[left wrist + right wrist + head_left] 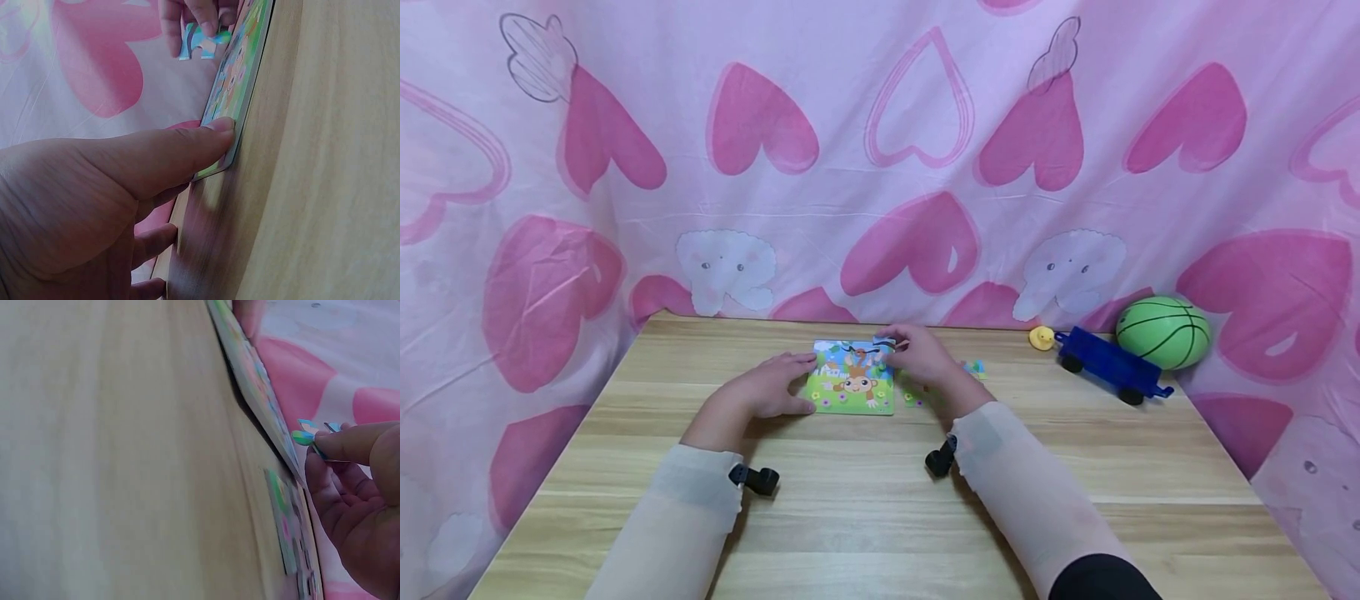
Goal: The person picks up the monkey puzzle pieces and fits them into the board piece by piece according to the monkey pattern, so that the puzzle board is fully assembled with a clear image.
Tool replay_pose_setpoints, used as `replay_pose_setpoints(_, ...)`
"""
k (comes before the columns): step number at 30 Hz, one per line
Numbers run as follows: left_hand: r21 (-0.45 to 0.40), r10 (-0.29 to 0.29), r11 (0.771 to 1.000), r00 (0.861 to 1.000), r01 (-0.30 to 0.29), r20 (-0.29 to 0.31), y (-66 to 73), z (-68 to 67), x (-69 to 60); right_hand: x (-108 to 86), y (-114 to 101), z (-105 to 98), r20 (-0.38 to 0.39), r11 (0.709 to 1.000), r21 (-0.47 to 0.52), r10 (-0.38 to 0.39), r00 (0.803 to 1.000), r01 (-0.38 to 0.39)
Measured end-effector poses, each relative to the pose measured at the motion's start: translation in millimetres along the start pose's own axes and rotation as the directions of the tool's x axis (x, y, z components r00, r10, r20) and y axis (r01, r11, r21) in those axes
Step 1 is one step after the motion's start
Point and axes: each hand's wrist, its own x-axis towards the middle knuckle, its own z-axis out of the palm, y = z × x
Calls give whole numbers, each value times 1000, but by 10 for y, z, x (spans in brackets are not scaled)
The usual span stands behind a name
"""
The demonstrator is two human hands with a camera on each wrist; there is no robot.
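A jigsaw puzzle (838, 403) with a monkey picture lies on the wooden table, tilted up slightly off the tabletop in the right wrist view. Along its left edge rests my left hand (766, 387), thumb near the lower corner and fingers spread toward the upper one. In the left wrist view the thumb touches the board's edge. My right hand (923, 360) pinches a blue and green puzzle piece (203, 45) between thumb and fingers, over the puzzle's upper right corner. Loose puzzle pieces (913, 400) lie right of the board, partly hidden under the right hand and wrist.
At the table's back right stand a yellow toy duck (1042, 337), a blue toy wagon (1108, 364) and a green ball (1163, 333). A pink heart-patterned curtain (820, 242) hangs behind the table (850, 517).
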Motion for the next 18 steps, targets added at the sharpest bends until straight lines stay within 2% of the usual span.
replay_pose_setpoints(10,0,-2,1000,1000,2,2,-12,4,11,97,-58,94,-17,985,-167,45,999,-47)
replay_pose_setpoints(18,-3,-8,1000,1000,8,2,-18,8,17,144,-97,112,30,958,-287,-17,999,25)
